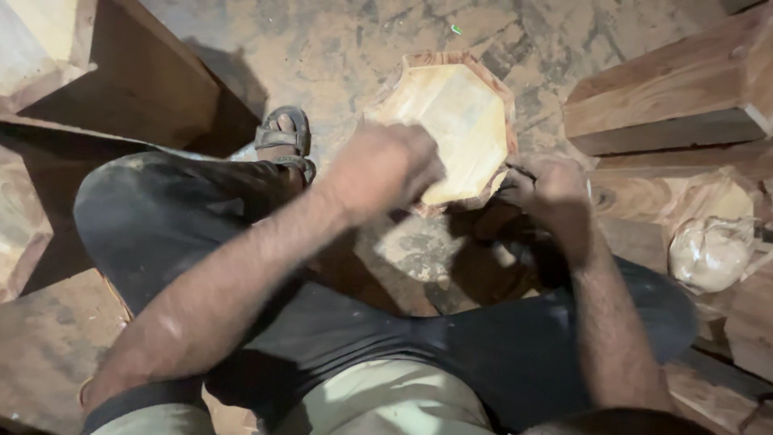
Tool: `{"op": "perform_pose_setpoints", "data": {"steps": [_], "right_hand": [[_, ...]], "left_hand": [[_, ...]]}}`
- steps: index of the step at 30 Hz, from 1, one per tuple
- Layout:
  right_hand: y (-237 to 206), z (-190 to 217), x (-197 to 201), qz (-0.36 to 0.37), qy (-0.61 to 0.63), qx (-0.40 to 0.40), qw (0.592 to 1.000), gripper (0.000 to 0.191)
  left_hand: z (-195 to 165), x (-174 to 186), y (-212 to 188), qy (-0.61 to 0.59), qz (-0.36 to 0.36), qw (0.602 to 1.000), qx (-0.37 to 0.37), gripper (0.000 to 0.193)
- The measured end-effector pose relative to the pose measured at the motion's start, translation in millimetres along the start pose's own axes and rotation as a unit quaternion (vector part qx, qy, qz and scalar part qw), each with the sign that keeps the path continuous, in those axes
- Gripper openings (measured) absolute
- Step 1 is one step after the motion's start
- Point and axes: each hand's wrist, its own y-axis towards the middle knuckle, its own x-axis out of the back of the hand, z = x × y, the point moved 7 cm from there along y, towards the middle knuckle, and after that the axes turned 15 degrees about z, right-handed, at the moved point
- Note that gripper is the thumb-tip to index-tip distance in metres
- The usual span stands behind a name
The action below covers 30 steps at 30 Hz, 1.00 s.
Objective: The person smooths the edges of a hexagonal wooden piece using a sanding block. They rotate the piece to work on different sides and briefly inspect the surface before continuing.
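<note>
An octagonal wooden block (451, 113), pale on its top face with reddish bark-coloured sides, stands on end between my knees. My left hand (385, 167) rests on its near left edge, fingers curled against the pale face; whether it holds anything is hidden and blurred. On the block's lower right side my right hand (549, 193) grips the wood. My legs in dark trousers spread to both sides, and a sandalled foot (283, 138) sits left of the block.
Thick timber blocks (668, 97) are stacked at the right, with a crumpled pale plastic bag (710, 253) below them. Wooden boards (137, 72) lie at the upper left and more wood (40, 338) at the lower left. The floor (338, 40) is dusty concrete.
</note>
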Motion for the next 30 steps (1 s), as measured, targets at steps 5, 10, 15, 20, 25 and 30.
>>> {"op": "perform_pose_setpoints", "data": {"steps": [5,10,15,20,25,30], "right_hand": [[-5,5,-3,0.006,0.006,-0.007,1.0,0.02],[-14,17,-9,-0.039,0.005,0.016,0.999,0.011],[-15,15,-24,0.014,0.068,-0.038,0.997,0.013],[-35,-11,-37,0.086,0.305,-0.16,0.935,0.022],[-75,-43,-42,-0.003,0.534,-0.257,0.805,0.03],[-92,-49,-60,-0.025,0.559,-0.319,0.765,0.028]], "left_hand": [[32,44,1,0.051,-0.088,0.994,0.036,0.027],[58,37,13,0.061,-0.012,0.995,0.084,0.033],[84,30,19,0.06,0.106,0.978,0.172,0.069],[97,16,17,0.085,0.226,0.947,0.211,0.126],[83,12,19,0.203,0.158,0.963,0.078,0.129],[88,11,13,0.168,0.164,0.971,0.042,0.144]]}}
